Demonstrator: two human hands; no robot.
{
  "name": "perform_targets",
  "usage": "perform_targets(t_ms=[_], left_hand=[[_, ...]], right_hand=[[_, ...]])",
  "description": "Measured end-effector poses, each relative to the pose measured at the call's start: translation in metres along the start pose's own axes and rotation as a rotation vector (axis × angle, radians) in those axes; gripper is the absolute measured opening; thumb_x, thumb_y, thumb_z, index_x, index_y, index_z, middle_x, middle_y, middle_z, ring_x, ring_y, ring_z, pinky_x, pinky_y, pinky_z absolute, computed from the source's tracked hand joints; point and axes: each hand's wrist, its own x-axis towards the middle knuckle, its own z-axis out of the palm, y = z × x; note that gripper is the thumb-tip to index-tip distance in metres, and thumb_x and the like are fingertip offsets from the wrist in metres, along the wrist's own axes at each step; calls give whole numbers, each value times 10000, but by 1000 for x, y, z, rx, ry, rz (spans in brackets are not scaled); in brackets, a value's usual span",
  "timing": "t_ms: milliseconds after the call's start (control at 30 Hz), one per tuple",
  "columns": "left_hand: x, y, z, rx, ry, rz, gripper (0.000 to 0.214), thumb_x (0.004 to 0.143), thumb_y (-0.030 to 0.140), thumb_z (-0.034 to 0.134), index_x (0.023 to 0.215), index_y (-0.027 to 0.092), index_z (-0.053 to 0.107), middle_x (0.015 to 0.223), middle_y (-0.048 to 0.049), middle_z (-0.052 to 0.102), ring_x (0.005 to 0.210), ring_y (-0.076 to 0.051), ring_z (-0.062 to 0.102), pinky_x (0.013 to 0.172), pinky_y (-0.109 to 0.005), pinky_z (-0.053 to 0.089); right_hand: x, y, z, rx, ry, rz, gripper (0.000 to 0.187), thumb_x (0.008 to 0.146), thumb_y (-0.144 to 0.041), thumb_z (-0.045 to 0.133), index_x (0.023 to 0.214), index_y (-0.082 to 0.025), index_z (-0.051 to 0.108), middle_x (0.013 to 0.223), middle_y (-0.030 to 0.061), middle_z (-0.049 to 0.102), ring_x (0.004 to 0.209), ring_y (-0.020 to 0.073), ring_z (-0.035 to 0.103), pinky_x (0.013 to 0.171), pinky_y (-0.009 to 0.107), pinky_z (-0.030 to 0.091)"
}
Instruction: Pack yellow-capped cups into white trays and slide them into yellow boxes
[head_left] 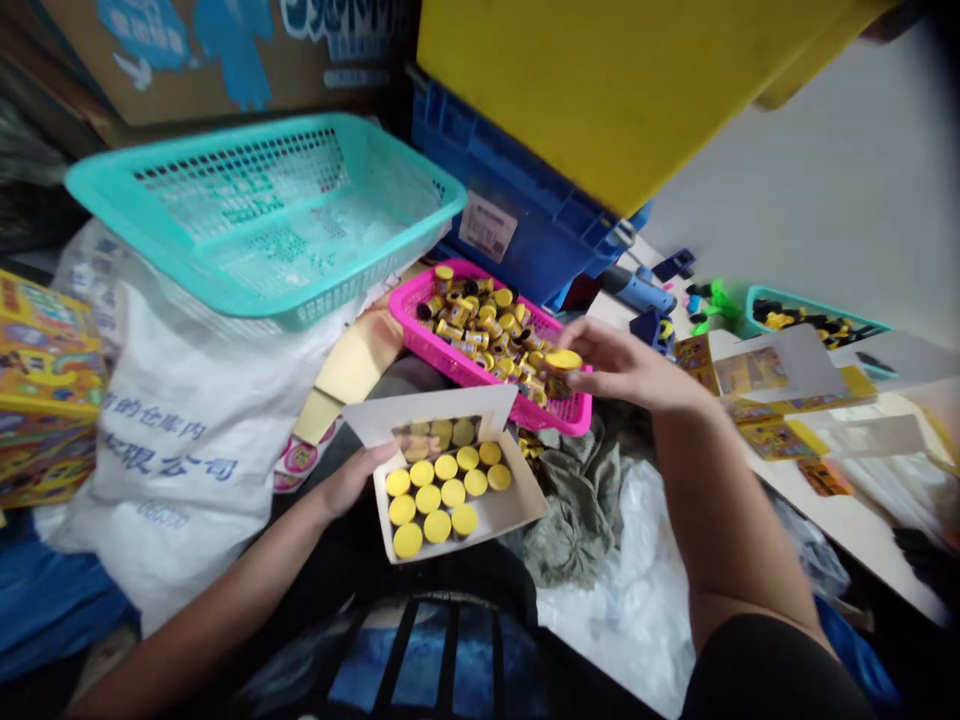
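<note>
My left hand (pixel 358 478) grips the left side of an open white carton (pixel 491 512), its fingers partly hidden behind the wall. Inside the carton, several small tubs with round yellow lids (pixel 437 526) stand upright in rows, and part of the floor at its right shows bare. Over the right end of a pink basket (pixel 420 332), my right hand (pixel 611 365) is closed on a small yellow-lidded tub (pixel 562 360), held lid up. Many similar small yellow tubs (pixel 480 325) lie jumbled in that basket.
A turquoise basket (pixel 300 290) rests on a white sack (pixel 172 420) at left. Behind the pink basket stands a blue crate (pixel 517 200) under a yellow bin (pixel 600 90). At right, a white table (pixel 847 500) holds opened printed boxes (pixel 780 375) and a teal basket (pixel 825 300).
</note>
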Motion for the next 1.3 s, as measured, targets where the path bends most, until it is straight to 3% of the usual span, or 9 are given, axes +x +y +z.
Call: perform_targets(t_ms=[67, 167, 333, 467, 600, 733, 967, 1167, 1300], left_hand=[[1, -1, -1, -3, -11, 17, 564, 881, 562, 643, 1255, 154, 751, 1375, -165, 695, 1359, -413, 575, 1190, -522, 374], [2, -1, -2, 17, -27, 44, 561, 878, 566, 648, 1245, 155, 756, 1346, -162, 715, 1303, -404, 621, 1144, -507, 424], [1, 0, -3, 82, -18, 63, 577, 874, 589, 641, 1245, 163, 758, 1290, -158, 745, 1220, -400, 674, 1070, -491, 476], [1, 0, -2, 79, -39, 60, 604, 873, 601, 630, 1269, 160, 745, 1319, -162, 730, 1257, -408, 649, 1098, -509, 452], [2, 1, -2, 103, -19, 56, 591, 869, 608, 630, 1226, 156, 765, 1320, -161, 730, 1317, -415, 604, 1131, -513, 421], [3, 2, -3, 100, -12, 68, 564, 866, 597, 644, 1201, 163, 773, 1294, -155, 744, 1300, -414, 617, 1116, -511, 436], [1, 4, 0, 83, -42, 61, 566, 872, 596, 639, 1219, 166, 765, 1319, -154, 732, 1319, -409, 604, 1120, -515, 437], [2, 1, -2, 104, -29, 65, 549, 886, 586, 621, 1204, 165, 773, 1311, -157, 735, 1336, -409, 592, 1144, -533, 415], [3, 0, -2, 101, -34, 67, 541, 894, 584, 615, 1185, 160, 784, 1306, -156, 737, 1356, -409, 576, 1178, -540, 379]], right_hand=[[-23, -31, 10, 15, -101, -81, 347, 858, -303, 713, 1174, -207, 606, 1099, 68, 723, 964, 200, 703, 858, 310, 566], [-33, -61, 38, -168, -292, -128, 331, 877, -176, 655, 1206, -214, 654, 1183, 81, 712, 1021, 201, 703, 892, 308, 559], [-10, -64, 85, -569, -567, -63, 300, 871, -61, 616, 1136, -170, 703, 1189, 107, 692, 858, 190, 711, 725, 302, 536], [9, -59, 107, -732, -789, -177, 182, 971, -118, 578, 1081, -147, 720, 1089, 106, 733, 960, 234, 702, 805, 344, 511], [15, -57, 114, -738, -813, -151, 213, 1009, -277, 615, 1150, -144, 702, 1112, 114, 740, 1052, 256, 681, 867, 363, 493], [14, -56, 111, -710, -865, -62, 171, 998, -187, 599, 1110, -127, 715, 1075, 114, 740, 965, 222, 695, 757, 311, 492], [12, -41, 119, -808, -722, -212, 167, 949, -166, 637, 1057, -115, 754, 1102, 143, 734, 1031, 258, 672, 914, 377, 492], [12, -44, 137, -970, -847, -29, 220, 934, -94, 587, 868, -150, 790, 803, 117, 763, 812, 226, 720, 807, 356, 504], [12, -41, 155, -979, -842, 23, 255, 919, -53, 564, 852, -141, 793, 824, 152, 779, 832, 267, 742, 857, 442, 510]])
